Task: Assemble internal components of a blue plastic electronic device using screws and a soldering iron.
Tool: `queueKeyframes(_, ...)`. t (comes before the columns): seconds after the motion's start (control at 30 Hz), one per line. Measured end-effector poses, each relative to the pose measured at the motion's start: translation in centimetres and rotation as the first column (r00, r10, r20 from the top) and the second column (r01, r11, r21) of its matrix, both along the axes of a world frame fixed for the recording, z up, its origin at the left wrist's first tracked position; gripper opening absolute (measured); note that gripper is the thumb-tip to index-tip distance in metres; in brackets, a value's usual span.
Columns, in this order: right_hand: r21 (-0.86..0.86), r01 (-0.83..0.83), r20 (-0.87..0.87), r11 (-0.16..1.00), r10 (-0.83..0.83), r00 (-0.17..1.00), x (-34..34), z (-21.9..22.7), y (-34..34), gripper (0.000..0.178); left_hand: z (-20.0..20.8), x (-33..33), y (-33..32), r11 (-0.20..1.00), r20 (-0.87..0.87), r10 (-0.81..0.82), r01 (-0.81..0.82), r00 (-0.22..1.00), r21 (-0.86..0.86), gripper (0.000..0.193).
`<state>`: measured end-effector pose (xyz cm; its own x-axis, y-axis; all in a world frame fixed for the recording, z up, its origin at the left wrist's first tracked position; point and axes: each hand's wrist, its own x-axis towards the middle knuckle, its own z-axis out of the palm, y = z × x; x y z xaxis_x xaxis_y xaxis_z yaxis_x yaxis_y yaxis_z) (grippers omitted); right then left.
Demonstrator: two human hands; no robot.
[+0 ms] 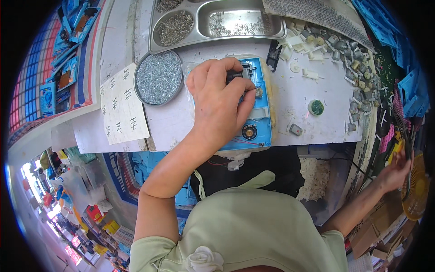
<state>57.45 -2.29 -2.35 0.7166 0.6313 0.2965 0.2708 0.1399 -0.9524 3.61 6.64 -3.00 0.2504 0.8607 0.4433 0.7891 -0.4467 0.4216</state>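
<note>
Being pinched by left hand, grip nearly closed: dark part over blue casing; grip of right hand cannot be told.

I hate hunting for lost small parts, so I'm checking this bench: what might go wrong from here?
The round dish of small metal pieces sits close beside the left hand; a bump might spill them. The loose grey part near the front edge of the white table could get brushed off. The heap of motor-like parts along the right edge might shed some.
</note>
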Motion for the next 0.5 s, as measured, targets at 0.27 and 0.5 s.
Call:
queueKeyframes(0.27, 0.179, -0.136, -0.251, 0.974, 0.179, 0.951, -10.4, 0.8, -3.5, 0.024, -0.4, -0.1, 0.1, 1.000, 0.024, -0.006, 0.006, 1.000, -0.012, 0.015)
queueKeyframes(0.5, 0.066, -0.785, 0.017, 0.616, 0.786, 0.619, -27.1, -2.4, 4.1, 0.031, -0.4, -0.1, 0.1, 1.000, -0.012, 0.006, -0.006, 1.000, -0.009, 0.016)
